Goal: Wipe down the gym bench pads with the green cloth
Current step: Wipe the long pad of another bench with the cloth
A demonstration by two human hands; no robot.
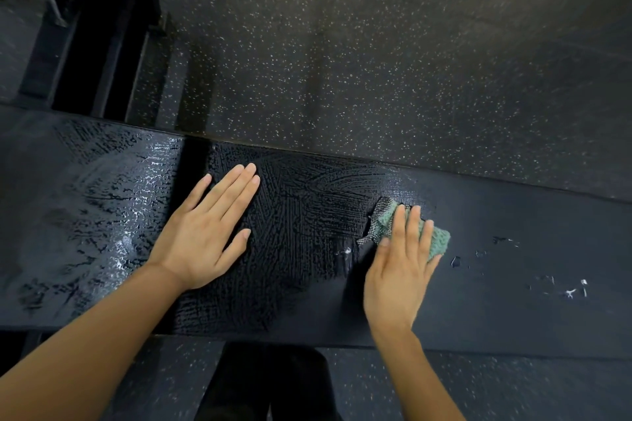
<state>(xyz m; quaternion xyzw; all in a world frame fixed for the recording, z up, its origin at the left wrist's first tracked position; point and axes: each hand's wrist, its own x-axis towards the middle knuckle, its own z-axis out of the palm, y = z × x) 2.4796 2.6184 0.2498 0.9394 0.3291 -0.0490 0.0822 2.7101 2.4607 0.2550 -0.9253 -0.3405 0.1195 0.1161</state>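
Observation:
A long black bench pad (513, 284) runs across the view, with a second pad (85, 215) to its left past a narrow gap. Both show wet streaks, and droplets sit on the dry right part. My left hand (208, 232) lies flat on the long pad with straight fingers, just right of the gap. My right hand (400, 270) presses the crumpled green cloth (437, 239) onto the pad with straight fingers. Part of the cloth sticks out beyond the fingertips.
Speckled black rubber floor (376, 61) spreads behind the bench. A dark metal frame (102, 44) stands at the back left. My dark-clothed legs (266, 386) are at the bench's near edge.

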